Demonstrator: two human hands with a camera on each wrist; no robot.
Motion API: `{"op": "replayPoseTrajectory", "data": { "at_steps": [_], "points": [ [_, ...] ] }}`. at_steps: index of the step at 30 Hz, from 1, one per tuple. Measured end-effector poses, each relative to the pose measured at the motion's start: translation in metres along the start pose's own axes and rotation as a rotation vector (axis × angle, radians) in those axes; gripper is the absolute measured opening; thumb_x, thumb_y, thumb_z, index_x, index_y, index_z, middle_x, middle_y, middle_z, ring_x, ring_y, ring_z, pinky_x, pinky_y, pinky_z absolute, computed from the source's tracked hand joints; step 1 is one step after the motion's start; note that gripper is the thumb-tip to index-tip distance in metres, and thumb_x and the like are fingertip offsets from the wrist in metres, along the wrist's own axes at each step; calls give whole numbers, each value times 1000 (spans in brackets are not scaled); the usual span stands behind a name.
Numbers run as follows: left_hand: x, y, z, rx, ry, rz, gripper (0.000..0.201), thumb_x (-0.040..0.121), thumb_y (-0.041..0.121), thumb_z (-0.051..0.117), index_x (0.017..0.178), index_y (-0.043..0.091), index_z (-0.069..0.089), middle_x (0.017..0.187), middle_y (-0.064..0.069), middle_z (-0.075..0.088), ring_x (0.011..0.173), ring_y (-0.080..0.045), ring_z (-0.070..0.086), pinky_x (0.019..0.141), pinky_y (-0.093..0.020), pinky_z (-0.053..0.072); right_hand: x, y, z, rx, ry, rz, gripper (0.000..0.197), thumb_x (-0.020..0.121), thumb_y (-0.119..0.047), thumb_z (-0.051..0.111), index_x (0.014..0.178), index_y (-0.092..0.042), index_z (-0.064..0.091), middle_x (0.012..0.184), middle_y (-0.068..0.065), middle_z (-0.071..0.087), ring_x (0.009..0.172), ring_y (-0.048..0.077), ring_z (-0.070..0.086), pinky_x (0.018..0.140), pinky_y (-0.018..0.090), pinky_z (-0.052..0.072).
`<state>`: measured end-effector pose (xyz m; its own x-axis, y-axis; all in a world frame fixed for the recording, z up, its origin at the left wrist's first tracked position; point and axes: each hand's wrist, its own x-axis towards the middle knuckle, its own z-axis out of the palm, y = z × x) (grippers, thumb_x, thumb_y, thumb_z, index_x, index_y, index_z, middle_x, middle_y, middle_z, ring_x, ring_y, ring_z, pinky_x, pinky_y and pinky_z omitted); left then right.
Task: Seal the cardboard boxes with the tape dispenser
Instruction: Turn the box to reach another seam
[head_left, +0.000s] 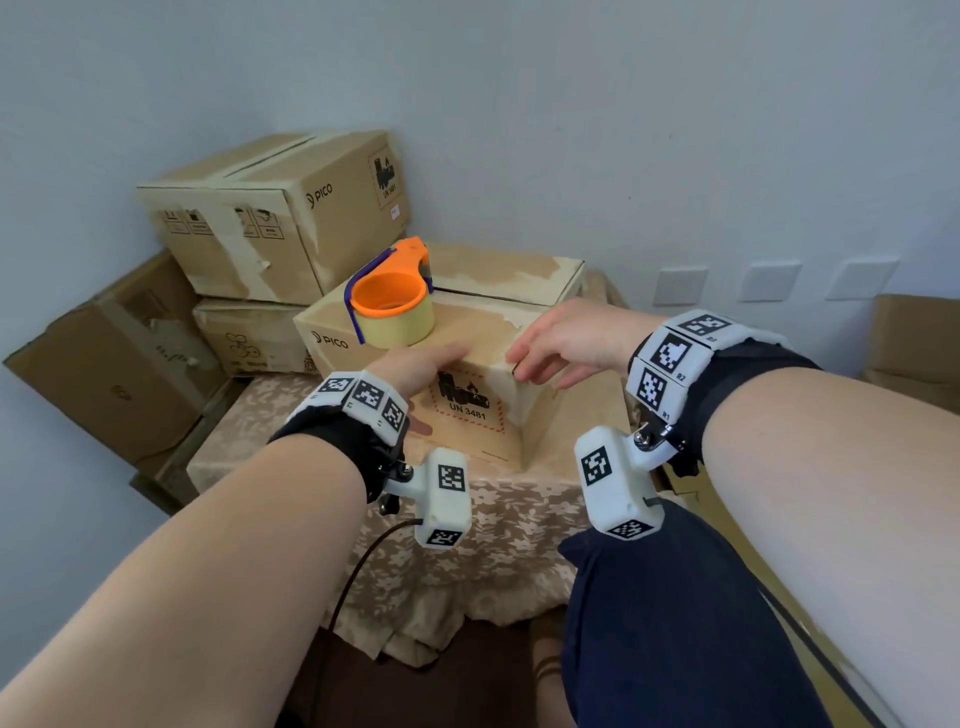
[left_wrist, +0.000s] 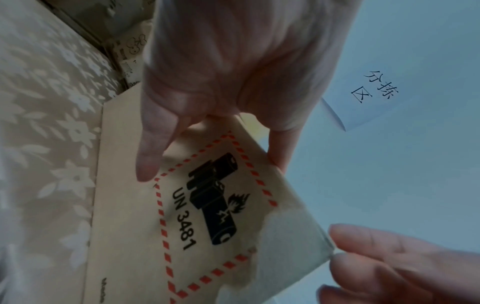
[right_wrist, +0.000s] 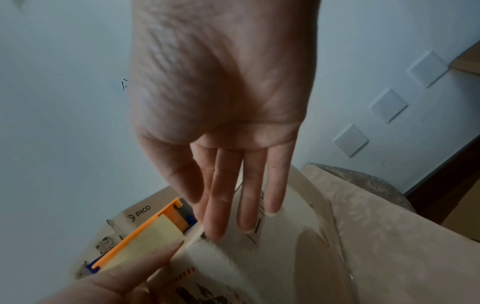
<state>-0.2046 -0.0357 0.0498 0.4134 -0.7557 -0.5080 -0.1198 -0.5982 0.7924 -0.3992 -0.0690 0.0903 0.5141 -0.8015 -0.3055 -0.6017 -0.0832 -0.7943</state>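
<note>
Head view: box (head_left: 467, 332) sits on table (head_left: 498, 525) under a floral cloth, centre of frame. Tape dispenser (head_left: 390, 301), orange with a yellowish roll, rests on the box top at about 10 o'clock from the hands. Top seam of the box looks untaped; flaps lie closed.

Left hand (head_left: 415, 364) lies on the near top edge of the box, at 9 o'clock from the right hand. Left wrist view: left hand (left_wrist: 233, 67) has its thumb (left_wrist: 153, 148) straight down the front face, tip at the red-dashed UN 3481 label (left_wrist: 207, 205), fingers over the top edge. Fingers straight, pressing, nothing gripped.

Right hand (head_left: 566, 345) is at the near right corner of the box, at 3 o'clock from the left hand. Right wrist view: right hand (right_wrist: 221, 102) spread, fingers (right_wrist: 221, 205) long and loosely straight, tips at the corner edge. Cannot tell if they touch or hover just off. Holds nothing.

More boxes: stack (head_left: 270, 218) at 10 o'clock behind the table, against the wall (head_left: 571, 104). Flattened cardboard (head_left: 104, 364) leans at 9 o'clock. Sheet with printed characters (left_wrist: 374, 90) on the wall in left wrist view
</note>
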Motion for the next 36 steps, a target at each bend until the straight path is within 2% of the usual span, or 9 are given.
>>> {"op": "replayPoseTrajectory", "data": {
  "at_steps": [4,8,11,13,17,21,27,33,36],
  "points": [
    [0,4,4,57,1,25,69,76,43,76,129,11,45,140,-14,42,130,-35,37,90,-56,49,6,8,-5,-1,181,2,17,88,-11,56,96,-13,71,82,-1,73,87,15,69,83,32,56],
    [4,10,-1,97,13,71,60,82,37,72,129,11,46,136,-10,45,124,-29,41,95,-54,47,20,15,-11,-149,384,24,28,82,-9,52,100,1,71,89,11,72,87,29,68,87,45,55],
    [12,14,-4,83,39,109,52,84,32,69,128,11,49,125,-6,47,108,-23,42,97,-52,46,25,23,-18,-296,511,42,26,85,-13,53,103,-11,72,105,6,69,98,27,63,90,41,52],
    [17,16,-6,69,44,121,49,86,30,68,128,12,49,117,-2,43,111,-23,41,98,-52,45,29,31,-23,-279,571,59,33,87,-20,54,118,-22,65,125,5,59,111,26,57,96,38,48],
    [25,19,-9,78,75,140,45,88,27,65,128,11,50,117,-2,45,114,-26,42,97,-52,44,39,44,-30,-243,539,142,52,90,-30,52,141,-29,42,145,14,28,132,33,36,107,40,35],
    [33,23,-13,95,87,145,41,90,26,62,126,11,52,122,-5,47,110,-25,43,97,-53,44,57,48,-35,-279,468,211,57,93,-39,40,148,-29,29,152,15,24,138,37,26,111,47,29],
    [42,25,-15,57,91,127,34,91,22,61,123,11,54,124,-7,46,121,-30,43,97,-55,44,76,48,-33,-212,486,241,64,81,-52,31,142,-31,35,149,12,27,134,38,31,110,51,30],
    [49,27,-15,19,78,97,34,93,22,58,124,9,53,131,-11,48,120,-28,45,92,-55,47,78,55,-36,-183,528,244,56,80,-47,54,133,-39,41,142,12,27,125,35,41,104,46,37],
    [46,25,-12,18,58,68,34,96,24,53,127,10,51,130,-9,51,116,-25,48,79,-51,52,74,56,-37,-188,549,254,59,76,-49,61,130,-36,43,136,13,32,124,35,37,103,41,36]
  ]
}}
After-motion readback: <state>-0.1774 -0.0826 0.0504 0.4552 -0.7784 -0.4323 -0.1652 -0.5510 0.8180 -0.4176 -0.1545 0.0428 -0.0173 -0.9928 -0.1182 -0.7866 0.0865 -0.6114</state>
